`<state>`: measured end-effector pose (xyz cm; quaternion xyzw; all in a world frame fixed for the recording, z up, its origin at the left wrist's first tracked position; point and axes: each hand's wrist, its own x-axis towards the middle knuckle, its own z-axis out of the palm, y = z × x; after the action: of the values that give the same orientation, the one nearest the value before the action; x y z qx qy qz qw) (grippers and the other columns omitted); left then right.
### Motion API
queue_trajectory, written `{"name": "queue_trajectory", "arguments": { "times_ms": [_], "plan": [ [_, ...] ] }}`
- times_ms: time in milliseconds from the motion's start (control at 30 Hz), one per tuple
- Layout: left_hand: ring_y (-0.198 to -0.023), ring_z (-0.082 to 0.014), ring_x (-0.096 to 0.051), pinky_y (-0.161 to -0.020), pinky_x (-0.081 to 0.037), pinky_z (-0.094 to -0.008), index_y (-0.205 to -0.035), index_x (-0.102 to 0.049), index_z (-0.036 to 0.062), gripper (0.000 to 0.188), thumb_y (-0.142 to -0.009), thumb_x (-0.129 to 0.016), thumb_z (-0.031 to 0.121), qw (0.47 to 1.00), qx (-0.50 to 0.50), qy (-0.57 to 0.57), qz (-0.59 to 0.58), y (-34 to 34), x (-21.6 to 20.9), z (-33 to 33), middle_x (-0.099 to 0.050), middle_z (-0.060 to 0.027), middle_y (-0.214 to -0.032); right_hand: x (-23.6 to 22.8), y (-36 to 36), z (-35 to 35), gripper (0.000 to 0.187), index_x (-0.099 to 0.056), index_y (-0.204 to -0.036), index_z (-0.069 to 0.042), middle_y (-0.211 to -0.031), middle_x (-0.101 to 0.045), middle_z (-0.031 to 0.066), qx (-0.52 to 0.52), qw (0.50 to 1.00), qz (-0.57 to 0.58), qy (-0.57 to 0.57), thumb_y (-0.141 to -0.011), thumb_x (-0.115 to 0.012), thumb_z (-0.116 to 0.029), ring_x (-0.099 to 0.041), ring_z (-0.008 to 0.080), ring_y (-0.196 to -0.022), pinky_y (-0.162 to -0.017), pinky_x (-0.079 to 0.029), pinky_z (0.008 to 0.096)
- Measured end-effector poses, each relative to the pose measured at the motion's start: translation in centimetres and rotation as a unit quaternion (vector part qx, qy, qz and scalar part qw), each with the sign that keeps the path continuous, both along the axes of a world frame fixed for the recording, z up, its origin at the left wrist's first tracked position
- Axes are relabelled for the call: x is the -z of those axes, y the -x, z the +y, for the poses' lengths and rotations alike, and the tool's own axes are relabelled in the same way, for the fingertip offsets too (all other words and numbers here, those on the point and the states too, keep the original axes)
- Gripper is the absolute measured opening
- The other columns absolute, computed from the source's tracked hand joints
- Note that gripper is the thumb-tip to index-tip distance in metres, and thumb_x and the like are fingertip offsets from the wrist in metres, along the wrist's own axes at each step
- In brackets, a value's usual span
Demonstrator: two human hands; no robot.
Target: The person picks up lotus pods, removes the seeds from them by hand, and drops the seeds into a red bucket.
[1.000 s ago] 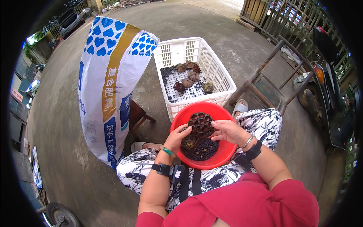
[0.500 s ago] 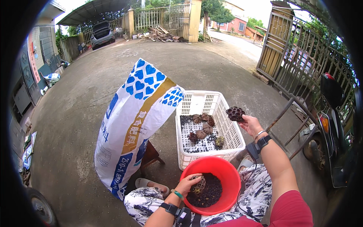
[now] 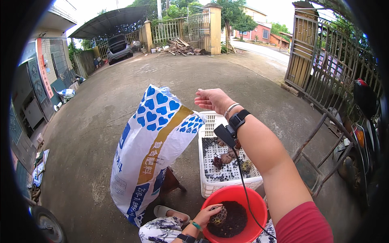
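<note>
My left hand [image 3: 206, 214] grips a mottled lotus seed pod [image 3: 219, 216] over the red bucket [image 3: 256, 202], where dark lotus seeds [image 3: 233, 231] cover the bottom. Out in front, my right hand [image 3: 212, 99] is open with its fingers stretched to the left, holding nothing. It hangs beside and slightly beyond the top of a tall white woven sack [image 3: 139, 170] printed with blue hearts. Behind the bucket, a white plastic crate [image 3: 207, 188] contains loose dark seeds and several brown pods [image 3: 226, 158]; my right forearm hides part of it.
A wooden stool [image 3: 173, 183] stands by the sack. To the right are a rusty metal frame [image 3: 324, 162] and a parked scooter [image 3: 360, 133]. A wheel [image 3: 48, 225] shows at the lower left. Farther off are a woodpile [image 3: 180, 47] and a car [image 3: 118, 49].
My right hand has swung left and forward from the crate's right side to the sack's top. The dark pod it held is out of sight. My left hand keeps its pod over the bucket.
</note>
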<state>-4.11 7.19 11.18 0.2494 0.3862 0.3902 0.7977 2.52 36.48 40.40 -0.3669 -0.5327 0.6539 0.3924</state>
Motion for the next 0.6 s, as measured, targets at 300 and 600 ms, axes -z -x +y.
{"name": "queue_trajectory", "arguments": {
  "times_ms": [300,600],
  "plan": [
    [-0.081,-0.0125,-0.060,-0.069,-0.049,-0.0269,-0.101,-0.054,0.0038,0.029,-0.086,-0.054,0.029,0.997,-0.016,0.029,-0.072,0.1,5.5,-0.1,-0.061,-0.0042,-0.092,17.9,-13.5,-10.2,0.024,-0.057,-0.100,-0.001,-0.084,-0.061,0.0054,-0.003,0.985,-0.167,0.049,-0.086,-0.053,-0.020,-0.059,0.0106,-0.074,-0.066,-0.049,0.0226],
    [-0.087,-0.0189,-0.061,-0.076,-0.049,-0.0308,-0.107,-0.055,0.0018,0.044,-0.089,-0.044,0.040,0.994,-0.018,0.039,-0.103,-3.9,10.6,-1.8,-0.062,-0.0109,-0.099,35.1,-17.8,-29.1,0.033,-0.054,-0.110,-0.001,-0.095,-0.058,0.0042,-0.113,0.972,-0.105,0.179,-0.085,-0.056,-0.022,-0.056,0.0117,-0.084,-0.074,-0.048,0.0254]
  ]
}}
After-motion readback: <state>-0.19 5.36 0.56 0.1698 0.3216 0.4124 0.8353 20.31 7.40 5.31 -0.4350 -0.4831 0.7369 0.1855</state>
